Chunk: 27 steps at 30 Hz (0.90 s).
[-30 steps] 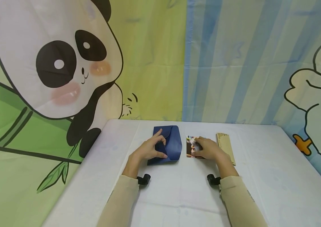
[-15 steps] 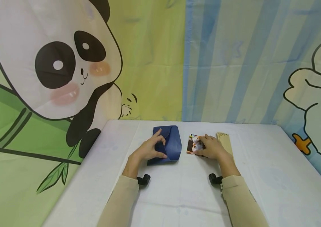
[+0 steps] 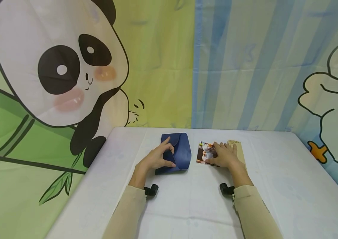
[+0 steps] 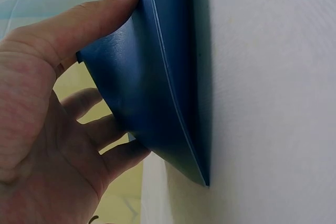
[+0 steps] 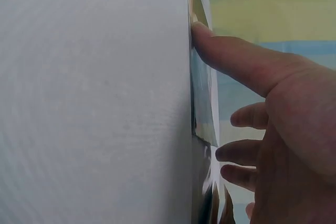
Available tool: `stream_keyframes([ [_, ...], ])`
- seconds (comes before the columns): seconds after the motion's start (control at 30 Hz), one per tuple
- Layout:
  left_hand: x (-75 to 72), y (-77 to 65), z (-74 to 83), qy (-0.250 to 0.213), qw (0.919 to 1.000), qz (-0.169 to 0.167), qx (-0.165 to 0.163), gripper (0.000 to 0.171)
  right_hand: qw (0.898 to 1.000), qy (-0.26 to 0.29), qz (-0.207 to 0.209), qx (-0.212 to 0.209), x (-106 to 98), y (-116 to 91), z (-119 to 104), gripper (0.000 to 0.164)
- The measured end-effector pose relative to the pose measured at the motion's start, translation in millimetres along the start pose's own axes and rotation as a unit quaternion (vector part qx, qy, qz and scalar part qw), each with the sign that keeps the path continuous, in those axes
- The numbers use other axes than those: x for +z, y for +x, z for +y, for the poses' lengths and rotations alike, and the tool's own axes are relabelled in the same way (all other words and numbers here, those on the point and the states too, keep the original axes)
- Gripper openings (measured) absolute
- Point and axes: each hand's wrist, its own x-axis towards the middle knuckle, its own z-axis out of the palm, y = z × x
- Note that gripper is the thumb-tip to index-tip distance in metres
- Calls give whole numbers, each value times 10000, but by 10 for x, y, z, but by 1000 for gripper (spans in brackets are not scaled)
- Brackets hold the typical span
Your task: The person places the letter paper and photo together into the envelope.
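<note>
A dark blue envelope [image 3: 183, 156] with a flap lies left of centre on the white table. My left hand [image 3: 155, 156] holds it by its left part; in the left wrist view the thumb rests on the blue face [image 4: 123, 77] and fingertips touch its edge. Right of it lies a small glossy photo card [image 3: 202, 156] showing a white, furry animal figure. My right hand [image 3: 225, 156] lies over the card's right part with the fingers extended, the thumb touching its surface. A beige patterned slip [image 3: 240, 152] is partly hidden behind that hand.
The white tabletop [image 3: 187, 205] ends at a cloth backdrop [image 3: 163, 66] with a panda and a white cartoon bird. A small black camera is strapped to each wrist, the left one [image 3: 152, 190] and the right one [image 3: 226, 189].
My right hand and the photo card have shifted slightly right; its fingers now spread farther, over the beige slip's edge. The left hand and the envelope stay put.
</note>
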Motion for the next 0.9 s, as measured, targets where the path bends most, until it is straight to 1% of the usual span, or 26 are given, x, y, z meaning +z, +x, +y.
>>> stream_keyframes([
  [0.33,10,8,-6,-8,10000,27,-26,48,9999,-36,90,-116,4,3,18,107],
  [0.5,16,0,-2,-23,10000,14,-70,48,9998,-60,160,-139,-14,0,-3,106],
  [0.6,17,-5,-2,-30,10000,-2,-87,48,9997,-8,207,-154,-29,-6,-28,102],
  [0.7,18,-4,-5,-26,10000,10,-38,48,9992,191,270,-209,-37,-1,-46,95],
  [0.8,15,2,-11,-23,10000,10,-6,48,9970,603,354,-324,-45,12,-52,85],
  [0.9,9,8,-9,-14,10000,6,-8,48,9931,997,442,-439,-55,19,-47,80],
])
